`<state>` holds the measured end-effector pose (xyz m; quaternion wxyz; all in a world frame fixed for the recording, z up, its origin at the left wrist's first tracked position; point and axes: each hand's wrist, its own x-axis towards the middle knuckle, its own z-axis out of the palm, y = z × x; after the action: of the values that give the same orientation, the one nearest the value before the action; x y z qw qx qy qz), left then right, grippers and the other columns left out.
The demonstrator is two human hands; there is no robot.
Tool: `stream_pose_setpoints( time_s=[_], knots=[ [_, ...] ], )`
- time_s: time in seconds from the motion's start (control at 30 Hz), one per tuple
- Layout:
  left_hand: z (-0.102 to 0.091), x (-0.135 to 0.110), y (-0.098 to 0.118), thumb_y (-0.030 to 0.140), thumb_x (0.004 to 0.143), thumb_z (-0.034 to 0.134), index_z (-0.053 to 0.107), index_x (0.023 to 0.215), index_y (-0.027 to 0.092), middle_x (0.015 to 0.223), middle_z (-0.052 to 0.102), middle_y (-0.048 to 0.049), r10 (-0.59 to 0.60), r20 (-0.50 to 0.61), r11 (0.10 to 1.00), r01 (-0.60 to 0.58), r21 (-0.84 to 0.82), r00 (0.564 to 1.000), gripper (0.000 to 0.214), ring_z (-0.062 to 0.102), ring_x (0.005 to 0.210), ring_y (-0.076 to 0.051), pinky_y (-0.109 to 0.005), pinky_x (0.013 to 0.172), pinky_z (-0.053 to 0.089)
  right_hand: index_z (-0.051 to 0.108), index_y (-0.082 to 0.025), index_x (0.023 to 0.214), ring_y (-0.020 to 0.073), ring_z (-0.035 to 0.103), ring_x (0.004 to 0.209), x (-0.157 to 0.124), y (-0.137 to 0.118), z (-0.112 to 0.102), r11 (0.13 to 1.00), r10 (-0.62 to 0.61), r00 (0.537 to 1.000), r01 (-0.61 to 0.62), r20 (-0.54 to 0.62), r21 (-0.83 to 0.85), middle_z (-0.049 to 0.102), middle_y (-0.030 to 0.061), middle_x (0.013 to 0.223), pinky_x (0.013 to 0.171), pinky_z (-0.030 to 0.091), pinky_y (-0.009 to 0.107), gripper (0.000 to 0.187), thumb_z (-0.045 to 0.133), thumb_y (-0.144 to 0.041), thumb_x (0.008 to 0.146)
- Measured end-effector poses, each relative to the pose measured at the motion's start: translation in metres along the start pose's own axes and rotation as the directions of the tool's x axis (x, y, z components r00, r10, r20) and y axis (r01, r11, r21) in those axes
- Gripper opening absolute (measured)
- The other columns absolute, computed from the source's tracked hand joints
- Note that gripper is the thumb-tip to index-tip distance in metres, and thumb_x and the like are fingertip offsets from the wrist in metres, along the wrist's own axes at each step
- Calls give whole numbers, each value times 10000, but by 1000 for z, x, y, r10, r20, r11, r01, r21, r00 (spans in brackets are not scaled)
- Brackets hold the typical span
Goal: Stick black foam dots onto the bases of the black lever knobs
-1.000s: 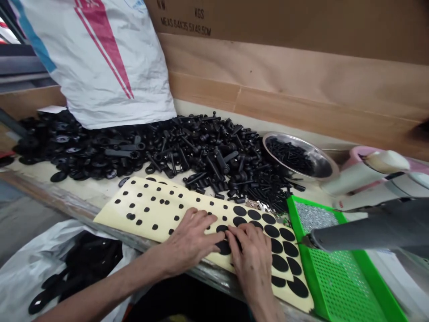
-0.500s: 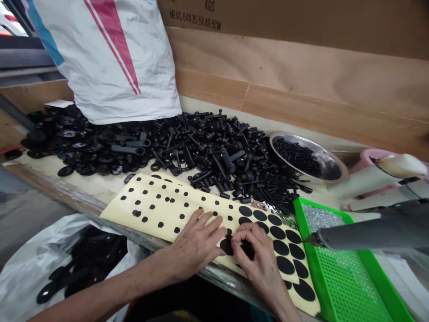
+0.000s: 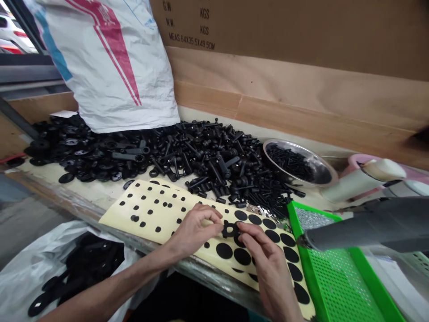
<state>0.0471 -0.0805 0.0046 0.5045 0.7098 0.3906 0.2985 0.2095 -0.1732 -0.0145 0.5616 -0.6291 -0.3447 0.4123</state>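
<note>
A pale yellow backing sheet (image 3: 150, 210) lies at the bench's front edge, with small black dots on its left part and larger black round pads (image 3: 241, 256) on its right. Both my hands are raised just above it. My left hand (image 3: 194, 228) and my right hand (image 3: 268, 264) together pinch a small black star-shaped knob (image 3: 230, 230) between their fingertips. My forearms reach in from the lower edge of the picture.
A big heap of black plastic parts (image 3: 201, 156) covers the bench behind the sheet. A steel bowl (image 3: 301, 163) holds black screws. To the right are a green perforated tray (image 3: 338, 277) and a grey tool (image 3: 362, 228). A white sack (image 3: 110, 67) and cardboard stand behind.
Both hands have lifted off the sheet, where they were pressing on a black pad, and now hold the black knob between them above it.
</note>
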Motion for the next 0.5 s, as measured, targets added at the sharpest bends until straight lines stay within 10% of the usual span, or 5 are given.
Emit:
stream_pose_setpoints(
  time_s=[0.1,0.33,0.4,0.5],
  knots=[
    [-3,1,4,269,797,632,678,702,205,1000,671,-43,-64,9,994,65,-91,998,123,555,1050,-238,-383,960,383,588,-278,1227,166,592,890,2,6,2,999,-33,993,34,-113,4,636,15,1061,848,457,302,457,668,-438,807],
    [2,3,-2,288,794,662,699,696,202,986,657,-66,-27,13,988,28,-149,1000,136,559,1035,-247,-394,959,407,647,-209,728,168,575,738,8,8,5,928,-301,952,277,-62,-251,608,13,783,686,441,269,201,629,-377,835],
    [1,8,-5,336,839,621,718,785,203,992,654,-68,1,1,994,-1,-108,1000,173,571,1004,-233,-371,924,433,628,-214,702,160,570,710,6,9,10,848,-476,865,406,-155,-341,598,7,770,682,420,271,169,632,-326,829],
    [-8,31,-10,328,924,502,662,1136,216,1063,627,-80,84,-143,978,-54,203,986,288,548,996,-231,-407,923,420,630,-216,727,159,556,691,5,15,17,657,-743,606,579,-284,-482,584,7,776,695,404,289,87,661,-249,801]
  ],
)
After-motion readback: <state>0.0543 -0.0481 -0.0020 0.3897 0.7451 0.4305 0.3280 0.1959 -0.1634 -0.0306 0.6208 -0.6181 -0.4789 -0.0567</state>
